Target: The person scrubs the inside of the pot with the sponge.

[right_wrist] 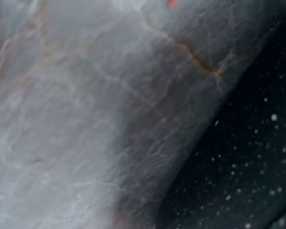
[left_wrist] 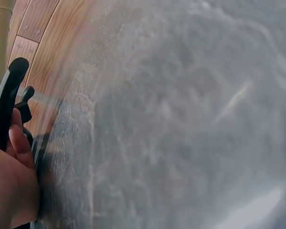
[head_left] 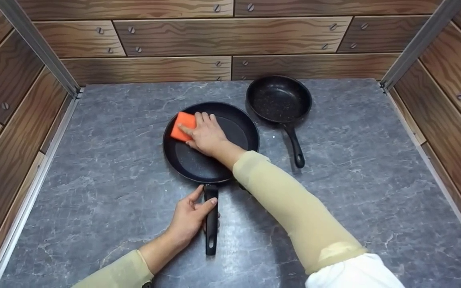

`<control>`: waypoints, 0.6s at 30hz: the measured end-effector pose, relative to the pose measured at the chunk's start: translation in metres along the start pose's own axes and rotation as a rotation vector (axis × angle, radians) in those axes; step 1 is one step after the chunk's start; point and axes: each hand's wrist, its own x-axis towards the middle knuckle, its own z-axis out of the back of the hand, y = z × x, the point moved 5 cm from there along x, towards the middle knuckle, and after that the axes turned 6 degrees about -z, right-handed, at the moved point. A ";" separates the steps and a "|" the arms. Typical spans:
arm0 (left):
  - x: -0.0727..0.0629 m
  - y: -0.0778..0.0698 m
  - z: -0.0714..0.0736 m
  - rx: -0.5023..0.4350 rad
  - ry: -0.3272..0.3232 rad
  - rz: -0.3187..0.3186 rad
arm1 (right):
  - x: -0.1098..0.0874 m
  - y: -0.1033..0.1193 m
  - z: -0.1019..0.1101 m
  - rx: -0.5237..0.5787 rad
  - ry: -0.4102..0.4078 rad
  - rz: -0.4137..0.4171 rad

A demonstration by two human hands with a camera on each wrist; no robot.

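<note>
A large black frying pan [head_left: 230, 120] sits on the grey marbled surface in the head view. My left hand [head_left: 188, 218] grips its black handle [head_left: 211, 244] near the pan end, thumb on top and fingers passing underneath. In the left wrist view, part of this hand [left_wrist: 12, 186] shows around the handle [left_wrist: 7, 102]. Inside the pan, my right hand [head_left: 208, 134] lies palm down with its fingers extended. The index finger presses an orange sponge [head_left: 180, 120] against the left inner wall, and the thumb is by the sponge's lower edge.
A smaller black frying pan [head_left: 278, 100] stands at the back right, its handle [head_left: 294, 148] pointing toward the front. Wood-patterned panels [head_left: 230, 36] enclose the back and sides. A speckled dark surface [right_wrist: 248, 143] fills the right of the right wrist view.
</note>
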 end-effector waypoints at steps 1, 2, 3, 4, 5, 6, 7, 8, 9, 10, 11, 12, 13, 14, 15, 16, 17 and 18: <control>0.000 0.000 0.000 -0.009 -0.001 0.005 | 0.000 0.000 0.000 0.000 -0.002 -0.001; 0.000 0.000 0.000 -0.015 -0.002 0.010 | 0.000 -0.001 0.000 -0.003 -0.004 -0.002; 0.000 0.000 0.000 -0.020 -0.005 0.013 | 0.001 -0.001 0.001 -0.008 -0.004 -0.002; 0.000 0.000 0.000 -0.024 -0.007 0.015 | 0.001 -0.002 0.001 -0.016 -0.005 -0.003; 0.000 0.000 0.000 -0.031 -0.008 0.020 | 0.002 -0.002 0.002 -0.024 -0.006 -0.003; 0.000 0.000 0.001 -0.036 -0.012 0.022 | 0.003 -0.002 0.002 -0.030 -0.001 -0.003; 0.000 0.000 0.001 -0.038 -0.015 0.022 | 0.003 -0.003 0.003 -0.037 0.001 -0.002; 0.000 -0.001 0.001 -0.038 -0.018 0.023 | 0.003 -0.003 0.003 -0.044 0.003 -0.001; 0.000 -0.001 0.001 -0.040 -0.019 0.023 | 0.004 -0.004 0.004 -0.048 0.005 0.001; 0.000 -0.001 0.001 -0.042 -0.021 0.025 | 0.004 -0.004 0.004 -0.052 0.006 0.003; 0.000 -0.001 0.001 -0.045 -0.022 0.028 | 0.003 -0.005 0.005 -0.054 0.007 0.006; 0.000 0.000 0.001 -0.046 -0.025 0.030 | 0.003 -0.006 0.005 -0.056 0.010 0.008; 0.000 0.000 0.002 -0.045 -0.026 0.031 | 0.003 -0.008 0.005 -0.057 0.010 0.007; 0.000 0.000 0.002 -0.044 -0.028 0.034 | 0.003 -0.010 0.005 -0.059 0.010 0.003; 0.000 0.000 0.001 -0.044 -0.028 0.037 | 0.003 -0.012 0.005 -0.060 0.009 -0.006; 0.000 0.001 0.001 -0.045 -0.028 0.040 | 0.003 -0.015 0.005 -0.062 0.008 -0.016; 0.000 0.001 0.001 -0.046 -0.028 0.042 | 0.003 -0.018 0.005 -0.065 0.007 -0.028; 0.000 0.001 0.001 -0.047 -0.028 0.043 | 0.004 -0.022 0.005 -0.066 0.008 -0.041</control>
